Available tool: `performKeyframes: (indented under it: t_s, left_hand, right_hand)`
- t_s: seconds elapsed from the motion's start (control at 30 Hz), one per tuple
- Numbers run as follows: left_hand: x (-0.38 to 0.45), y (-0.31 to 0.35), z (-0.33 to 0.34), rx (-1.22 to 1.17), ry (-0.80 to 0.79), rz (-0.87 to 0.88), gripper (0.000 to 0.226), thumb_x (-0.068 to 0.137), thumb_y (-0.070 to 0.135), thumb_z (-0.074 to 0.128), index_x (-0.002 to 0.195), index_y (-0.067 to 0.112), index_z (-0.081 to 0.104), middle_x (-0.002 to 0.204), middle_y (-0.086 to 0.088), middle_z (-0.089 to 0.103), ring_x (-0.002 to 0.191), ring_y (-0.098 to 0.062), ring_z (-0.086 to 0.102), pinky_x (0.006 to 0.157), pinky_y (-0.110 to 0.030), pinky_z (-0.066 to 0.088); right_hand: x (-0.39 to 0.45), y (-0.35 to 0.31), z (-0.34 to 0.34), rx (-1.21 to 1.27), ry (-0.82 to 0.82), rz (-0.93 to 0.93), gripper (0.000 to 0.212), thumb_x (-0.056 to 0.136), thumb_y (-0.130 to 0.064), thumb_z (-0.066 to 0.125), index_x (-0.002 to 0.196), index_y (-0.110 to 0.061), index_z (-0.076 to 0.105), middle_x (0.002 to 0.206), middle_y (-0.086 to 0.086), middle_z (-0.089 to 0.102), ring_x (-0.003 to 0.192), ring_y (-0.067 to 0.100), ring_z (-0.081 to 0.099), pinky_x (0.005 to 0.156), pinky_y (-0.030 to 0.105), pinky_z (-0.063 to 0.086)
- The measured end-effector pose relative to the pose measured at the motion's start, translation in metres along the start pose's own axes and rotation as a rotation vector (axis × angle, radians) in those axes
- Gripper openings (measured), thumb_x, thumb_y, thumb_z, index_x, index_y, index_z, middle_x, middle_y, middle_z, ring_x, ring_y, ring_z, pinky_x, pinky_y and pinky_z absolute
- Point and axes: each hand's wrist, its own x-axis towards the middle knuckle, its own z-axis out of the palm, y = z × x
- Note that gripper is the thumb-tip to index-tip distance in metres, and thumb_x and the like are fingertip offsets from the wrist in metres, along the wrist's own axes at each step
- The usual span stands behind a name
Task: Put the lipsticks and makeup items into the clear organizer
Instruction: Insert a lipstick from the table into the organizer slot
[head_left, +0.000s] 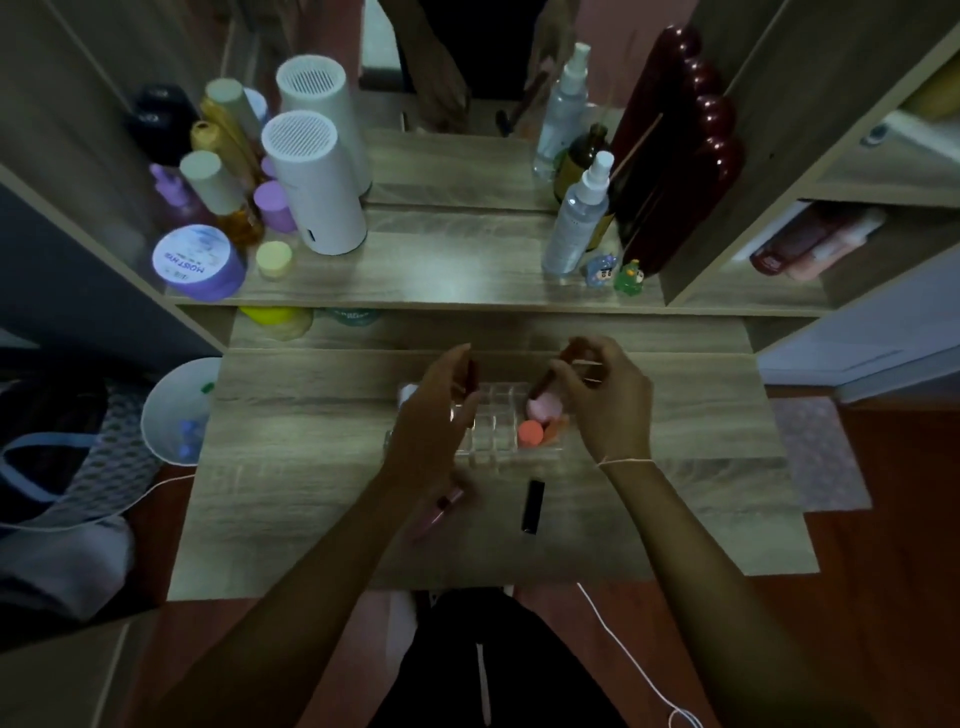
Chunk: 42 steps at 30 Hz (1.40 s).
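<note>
The clear organizer (496, 434) sits mid-table, with a pink sponge (543, 406) and an orange sponge (531, 433) in its right compartments. My left hand (434, 415) hovers over its left side, gripping a dark red lipstick (471, 375). My right hand (602, 397) is above its right end, fingers closed on a dark reddish tube (545, 382). A black lipstick (532, 505) lies on the table in front of the organizer. A pink lip gloss (440, 512) lies partly under my left forearm.
The raised shelf behind holds a purple jar (197, 262), white cylinders (317, 182), spray bottles (576, 218), small figurines (615, 273) and a dark red mirror frame (675, 150). A white bin (179, 410) stands left of the table. A white cable (623, 654) trails at the front right.
</note>
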Motion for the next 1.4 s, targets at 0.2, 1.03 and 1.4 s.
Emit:
performKeyframes:
  t_s: [0.2, 1.03, 1.4]
  left_hand:
    - [0.013, -0.008, 0.003, 0.046, 0.064, -0.021, 0.025, 0.085, 0.003, 0.064, 0.110, 0.008, 0.061, 0.103, -0.011, 0.065, 0.090, -0.015, 0.060, 0.075, -0.012, 0.039]
    - [0.010, -0.034, 0.009, 0.163, -0.089, -0.058, 0.023, 0.083, 0.004, 0.065, 0.104, 0.011, 0.060, 0.099, -0.008, 0.064, 0.088, -0.021, 0.060, 0.075, -0.032, 0.047]
    - [0.003, -0.036, 0.005, 0.138, -0.086, -0.086, 0.027, 0.087, 0.011, 0.063, 0.113, 0.013, 0.057, 0.108, -0.008, 0.061, 0.093, -0.021, 0.060, 0.080, -0.040, 0.054]
  right_hand:
    - [0.011, -0.011, 0.038, -0.013, -0.219, -0.141, 0.020, 0.078, -0.007, 0.074, 0.097, -0.006, 0.067, 0.093, 0.011, 0.072, 0.083, 0.016, 0.067, 0.080, 0.020, 0.052]
    - [0.009, 0.023, 0.080, -0.338, -0.452, -0.268, 0.021, 0.077, -0.020, 0.071, 0.095, -0.023, 0.061, 0.088, 0.000, 0.068, 0.078, 0.019, 0.064, 0.071, 0.040, 0.055]
    - [0.006, 0.025, 0.077, -0.322, -0.452, -0.243, 0.024, 0.077, -0.015, 0.073, 0.099, -0.020, 0.062, 0.093, 0.004, 0.069, 0.082, 0.021, 0.065, 0.074, 0.039, 0.055]
